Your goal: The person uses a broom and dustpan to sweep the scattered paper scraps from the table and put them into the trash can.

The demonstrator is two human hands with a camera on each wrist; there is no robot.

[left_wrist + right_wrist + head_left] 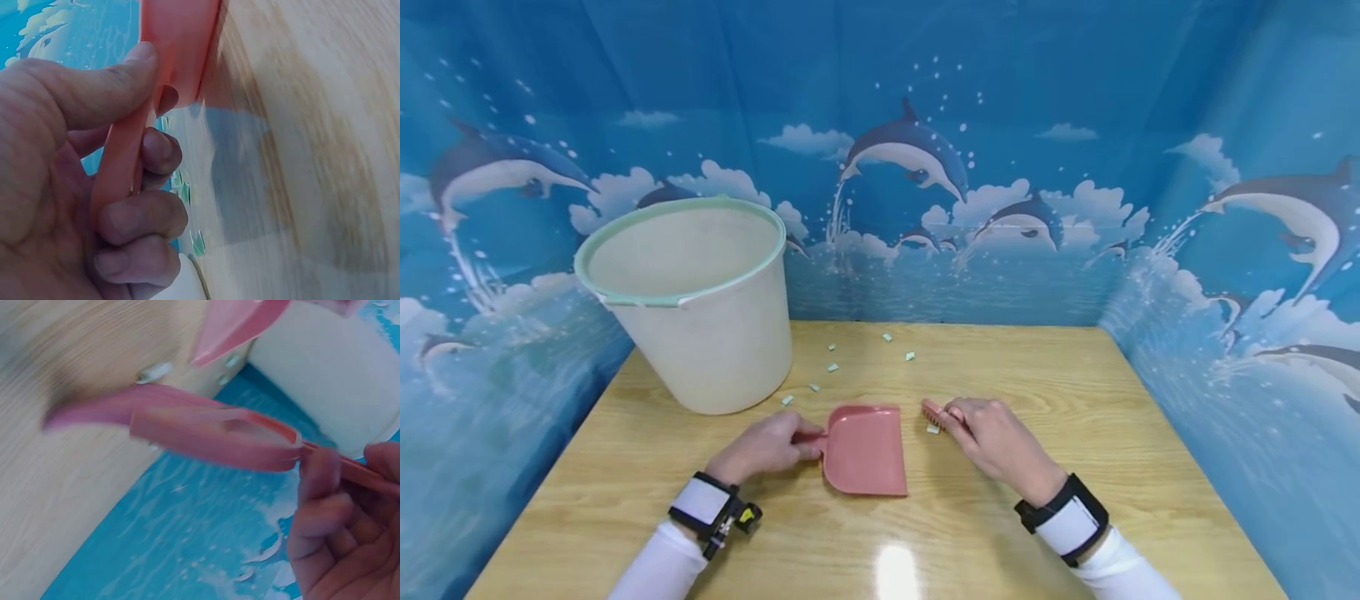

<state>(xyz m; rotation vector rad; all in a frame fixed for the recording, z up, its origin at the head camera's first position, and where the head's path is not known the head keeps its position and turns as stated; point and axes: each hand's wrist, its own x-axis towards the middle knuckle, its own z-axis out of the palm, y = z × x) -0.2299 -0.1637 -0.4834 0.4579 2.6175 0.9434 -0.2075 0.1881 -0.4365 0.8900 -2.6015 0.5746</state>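
While the pink plastic dustpan [865, 450] lies flat on the wooden table [1075, 392] near its front edge, the left hand [766, 447] grips the pan's narrow handle: in the left wrist view the thumb [94, 87] presses along one side of the handle and the curled fingers [140, 219] wrap the other. The pan is a smooth, shallow scoop, and nothing can be seen lying in it. Just to its right, the right hand [992, 435] is closed around the handle of a small pink brush [934, 410]; the right wrist view shows the fingers [319, 487] folded over a thin handle that widens into an oblong, hollow-backed head. One pale paper scrap [933, 429] lies just beside the brush head. More small greenish-white scraps [832, 367] are scattered over the light, grained tabletop beyond the pan. A cream plastic bucket [700, 333] with a mint-green rim stands upright at the table's far left; its contents cannot be seen. A blue dolphin-print backdrop [1075, 125] surrounds the table.
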